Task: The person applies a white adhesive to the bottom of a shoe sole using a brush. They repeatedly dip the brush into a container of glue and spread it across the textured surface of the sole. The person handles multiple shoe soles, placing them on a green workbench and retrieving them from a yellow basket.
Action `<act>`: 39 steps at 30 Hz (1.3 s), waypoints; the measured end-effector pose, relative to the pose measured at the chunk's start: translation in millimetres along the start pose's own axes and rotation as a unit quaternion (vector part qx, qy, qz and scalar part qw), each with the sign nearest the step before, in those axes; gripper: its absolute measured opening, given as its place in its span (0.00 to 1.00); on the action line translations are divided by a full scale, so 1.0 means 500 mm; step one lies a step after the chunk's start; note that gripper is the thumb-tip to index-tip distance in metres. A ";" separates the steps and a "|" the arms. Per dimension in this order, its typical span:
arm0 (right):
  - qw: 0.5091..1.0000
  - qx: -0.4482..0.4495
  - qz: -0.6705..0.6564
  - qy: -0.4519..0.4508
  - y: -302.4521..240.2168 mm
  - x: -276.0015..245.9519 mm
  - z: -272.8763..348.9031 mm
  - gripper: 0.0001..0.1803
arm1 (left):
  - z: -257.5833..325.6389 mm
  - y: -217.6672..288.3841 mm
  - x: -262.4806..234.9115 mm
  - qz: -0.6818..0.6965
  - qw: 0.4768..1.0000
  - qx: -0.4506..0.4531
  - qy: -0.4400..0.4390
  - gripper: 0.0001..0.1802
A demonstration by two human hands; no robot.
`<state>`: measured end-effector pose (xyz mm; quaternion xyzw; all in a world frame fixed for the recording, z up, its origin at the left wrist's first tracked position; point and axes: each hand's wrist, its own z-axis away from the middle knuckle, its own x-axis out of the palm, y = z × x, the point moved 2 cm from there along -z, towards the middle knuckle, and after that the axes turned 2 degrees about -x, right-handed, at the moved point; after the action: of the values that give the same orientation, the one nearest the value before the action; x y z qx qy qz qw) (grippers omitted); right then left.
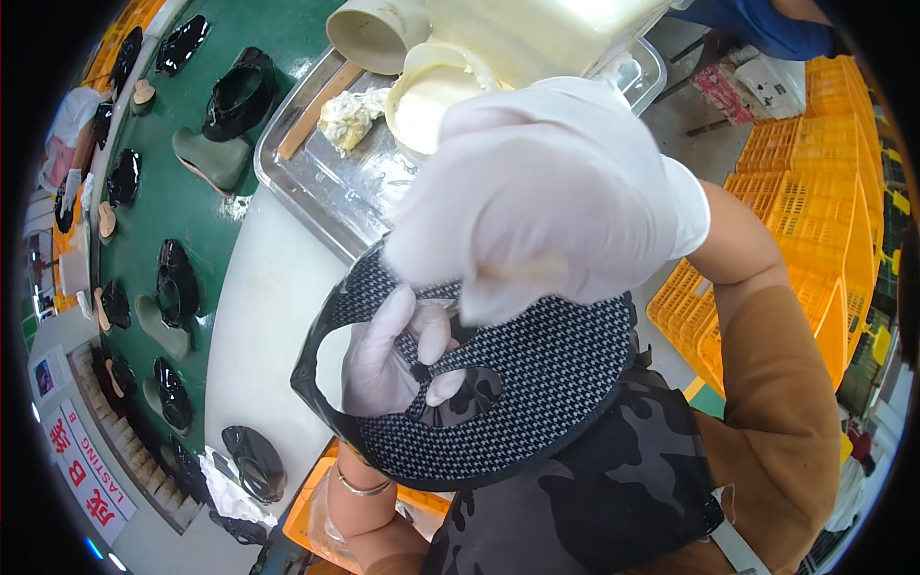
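My left hand point(377, 369), in a white glove, reaches through an opening of a shoe upper point(537, 383) and pinches a narrow strap of it. The upper has black-and-white houndstooth fabric and a black edge. Above its far side is my right hand point(546, 192), also gloved in white, with fingers curled closed and blurred by motion. A pale tan bit point(522, 273) shows at its fingers, too smeared to name. Whether this hand touches the upper is hidden.
Ahead, a metal tray point(316, 196) carries a tub of cream-coloured paste point(431, 101), a crusted lump point(350, 120) and a wooden stick point(311, 115). Left, a green conveyor point(220, 196) bears black shoe uppers and soles. Yellow crates point(805, 211) are stacked right.
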<state>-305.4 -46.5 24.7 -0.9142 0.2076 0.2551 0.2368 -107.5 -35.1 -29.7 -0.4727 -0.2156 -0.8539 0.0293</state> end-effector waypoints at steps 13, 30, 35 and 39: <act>0.989 0.094 -0.109 0.017 -0.012 -0.020 0.008 0.09 | 0.039 -0.004 -0.012 -0.141 0.977 0.103 0.122 0.23; 0.961 0.198 -0.187 0.053 -0.016 -0.008 0.036 0.09 | 0.086 -0.019 -0.017 -0.186 0.943 0.200 0.190 0.25; 0.970 0.180 -0.135 0.094 -0.018 0.002 0.030 0.10 | 0.089 -0.028 -0.019 -0.203 0.914 0.280 0.214 0.26; 0.958 0.203 -0.147 0.139 -0.023 -0.002 0.055 0.11 | 0.089 -0.037 -0.023 -0.128 0.919 0.320 0.192 0.25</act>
<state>-310.7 -22.1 8.0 -0.8937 0.1492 0.0402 0.4212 -70.4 -2.3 -24.8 -0.2334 -0.5262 -0.8102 0.1104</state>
